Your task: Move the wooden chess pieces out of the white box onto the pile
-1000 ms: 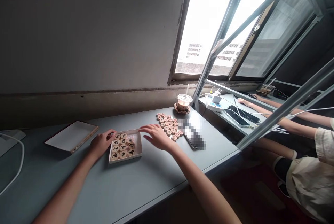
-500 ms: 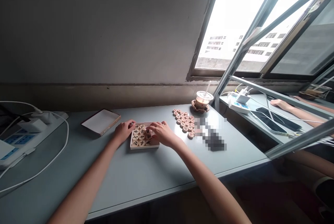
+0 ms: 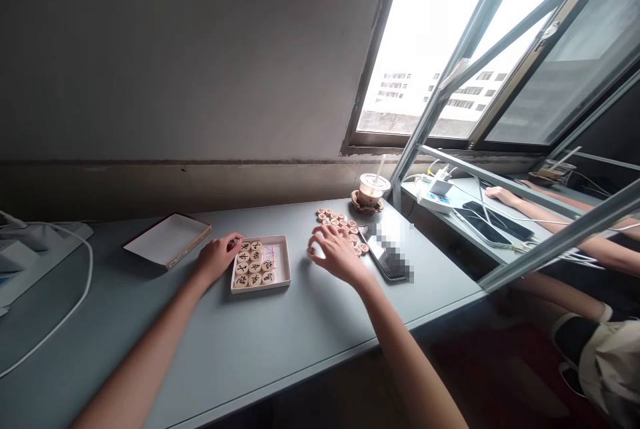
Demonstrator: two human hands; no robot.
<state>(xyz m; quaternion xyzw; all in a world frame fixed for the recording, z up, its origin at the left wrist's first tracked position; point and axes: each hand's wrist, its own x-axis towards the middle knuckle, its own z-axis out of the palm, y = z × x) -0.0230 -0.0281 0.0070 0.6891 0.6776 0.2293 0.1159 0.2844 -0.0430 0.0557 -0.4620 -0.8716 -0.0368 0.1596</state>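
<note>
A shallow open box lies on the desk, holding rows of round wooden Chinese chess pieces with black characters. Bare box floor shows on its right side. My left hand is at the box's upper left corner, its curled fingers closed on the rim. Right of the box, my right hand is just above the desk, pinching a single chess piece at its fingertips. Behind that hand and partly hidden by it, a group of pieces with red characters lies on the desk.
The box lid lies upturned at the left. A lidded drink cup stands in a brown holder at the back. A partly blurred phone lies at the right. Power strip and cables lie far left. A metal frame borders the right side.
My right hand has moved right, out of the box, with a chess piece; a gap now shows in the third column. My left hand stays at the box. The view has turned slightly right.
</note>
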